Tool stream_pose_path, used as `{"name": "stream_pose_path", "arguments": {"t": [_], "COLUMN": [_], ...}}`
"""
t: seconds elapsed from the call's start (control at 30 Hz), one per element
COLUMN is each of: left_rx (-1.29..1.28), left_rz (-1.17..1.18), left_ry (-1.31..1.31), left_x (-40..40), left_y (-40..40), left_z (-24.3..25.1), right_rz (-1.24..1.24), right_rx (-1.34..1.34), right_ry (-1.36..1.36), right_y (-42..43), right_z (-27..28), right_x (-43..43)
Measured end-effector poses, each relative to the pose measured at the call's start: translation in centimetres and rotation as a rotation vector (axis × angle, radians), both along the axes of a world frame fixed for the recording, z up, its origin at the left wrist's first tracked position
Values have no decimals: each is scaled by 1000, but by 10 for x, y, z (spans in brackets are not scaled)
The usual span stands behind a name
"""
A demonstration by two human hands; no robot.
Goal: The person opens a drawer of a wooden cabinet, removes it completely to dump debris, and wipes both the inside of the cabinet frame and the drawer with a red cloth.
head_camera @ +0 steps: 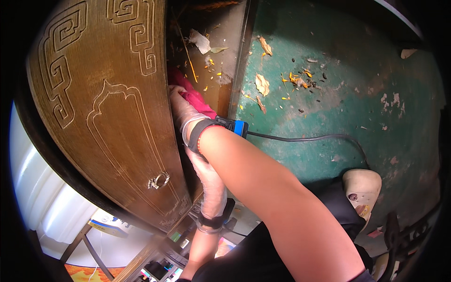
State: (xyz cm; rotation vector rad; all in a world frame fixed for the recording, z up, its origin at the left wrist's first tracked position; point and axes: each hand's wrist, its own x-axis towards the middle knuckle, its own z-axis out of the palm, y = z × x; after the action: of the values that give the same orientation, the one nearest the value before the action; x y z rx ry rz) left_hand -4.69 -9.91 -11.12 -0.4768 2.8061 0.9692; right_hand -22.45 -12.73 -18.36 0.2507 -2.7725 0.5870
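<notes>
My right hand (181,104), in a clear plastic glove, grips a crimson cloth (197,100) just behind the edge of a carved brown wooden door (116,116). Its fingertips are partly hidden by the door and the cloth. Lower down, my left hand (208,178), gloved in the same clear plastic, reaches up beside the door's edge, its fingers hidden behind my right forearm and wrist. A metal ring pull (160,180) hangs on the door. Beyond the cloth, petals, a leaf and a pale torn scrap (200,41) litter a brown wooden surface (225,79).
Dry leaves (262,84), yellow petals and dark bits lie on the worn green floor (317,112). A black cable (299,139) runs from a blue-ended device (241,128) at my right wrist towards a beige shoe (362,190). White ribbed plastic (38,183) stands left of the door.
</notes>
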Motion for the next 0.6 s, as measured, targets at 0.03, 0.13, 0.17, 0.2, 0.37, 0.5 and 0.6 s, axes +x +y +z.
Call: {"name": "stream_pose_path", "arguments": {"t": [0.03,0.13,0.17,0.2,0.37,0.5,0.6], "left_rx": [-25,-89,-110,-116,-7,46,45], "left_rz": [-10,-45,-57,-68,12,-16,36], "left_ry": [-3,-17,-19,-22,-28,-54,-74], "left_x": [1,3,3,2,6,5,12], "left_y": [3,13,16,18,20,30,26], "left_z": [1,5,5,6,9,12,17], "right_rz": [-5,19,42,47,42,13,-1], "right_rx": [-3,19,34,55,15,173,155], "right_ry": [3,-21,-33,-121,-143,-130,-108], "right_y": [-1,-3,-4,-6,6,31,52], "right_z": [-1,1,2,6,9,3,14], "right_x": [-3,-9,-10,-19,-30,-45,-51]}}
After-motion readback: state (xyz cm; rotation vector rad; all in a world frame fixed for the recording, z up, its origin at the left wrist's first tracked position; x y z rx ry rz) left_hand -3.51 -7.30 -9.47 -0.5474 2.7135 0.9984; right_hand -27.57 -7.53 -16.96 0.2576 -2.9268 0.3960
